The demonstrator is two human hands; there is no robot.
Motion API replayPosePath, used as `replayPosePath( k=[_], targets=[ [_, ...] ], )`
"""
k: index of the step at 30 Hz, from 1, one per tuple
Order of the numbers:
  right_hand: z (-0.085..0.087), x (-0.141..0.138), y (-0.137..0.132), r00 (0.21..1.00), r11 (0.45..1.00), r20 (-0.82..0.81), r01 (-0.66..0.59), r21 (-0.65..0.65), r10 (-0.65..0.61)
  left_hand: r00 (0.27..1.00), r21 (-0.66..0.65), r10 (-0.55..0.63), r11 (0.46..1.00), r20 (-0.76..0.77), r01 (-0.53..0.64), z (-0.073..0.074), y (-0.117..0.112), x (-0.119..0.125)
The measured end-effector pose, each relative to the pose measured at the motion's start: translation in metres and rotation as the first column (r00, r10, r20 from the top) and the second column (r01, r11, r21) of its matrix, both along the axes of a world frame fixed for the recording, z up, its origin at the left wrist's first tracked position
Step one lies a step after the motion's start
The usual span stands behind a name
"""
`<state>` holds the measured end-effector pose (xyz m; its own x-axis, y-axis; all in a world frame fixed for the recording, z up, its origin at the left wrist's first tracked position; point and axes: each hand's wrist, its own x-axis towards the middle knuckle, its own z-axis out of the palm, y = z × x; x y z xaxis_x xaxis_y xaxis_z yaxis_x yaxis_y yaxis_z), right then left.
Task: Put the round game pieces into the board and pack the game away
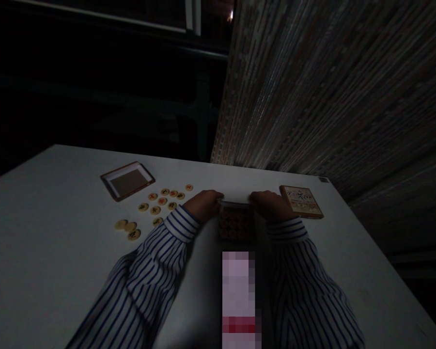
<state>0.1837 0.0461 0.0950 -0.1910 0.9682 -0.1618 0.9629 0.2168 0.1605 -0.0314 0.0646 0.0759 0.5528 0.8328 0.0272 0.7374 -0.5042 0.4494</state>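
Between my two hands is a small dark box (237, 206) with several round Chinese chess pieces (233, 225) lying in rows inside. My left hand (204, 205) is closed at the far left corner of the box. My right hand (272, 205) is closed at the far right corner, its fingertips partly hidden by the hand itself. To the left of my left sleeve, more round chess pieces (162, 201) lie loose, some with red characters and others with black. A few of them, such as a plain one (130, 226), form a small overlapping group.
On the white table (76, 252), an open box lid or tray (128, 178) lies at the far left. A flat printed box (301, 201) sits just right of my right hand. Behind the table's far edge hangs a strand curtain (294, 97). A blurred-out patch covers the near middle.
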Motion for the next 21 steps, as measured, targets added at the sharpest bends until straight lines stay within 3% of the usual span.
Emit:
replayPosePath(
  k=[12,17,21],
  targets=[
    [0.013,-0.003,-0.004,1.000,0.999,-0.027,-0.011,0.041,0.012,0.995,0.082,0.098,0.992,0.021,-0.100,0.026,-0.009,-0.020],
    [0.015,-0.005,-0.006,0.997,0.994,-0.060,-0.051,0.096,0.057,0.982,0.090,0.175,0.979,0.078,-0.181,0.031,-0.014,-0.044],
    [0.017,-0.010,-0.008,0.993,0.992,-0.081,-0.073,0.104,0.082,0.943,0.067,0.309,0.946,0.121,-0.318,0.037,-0.020,-0.072]
  ],
)
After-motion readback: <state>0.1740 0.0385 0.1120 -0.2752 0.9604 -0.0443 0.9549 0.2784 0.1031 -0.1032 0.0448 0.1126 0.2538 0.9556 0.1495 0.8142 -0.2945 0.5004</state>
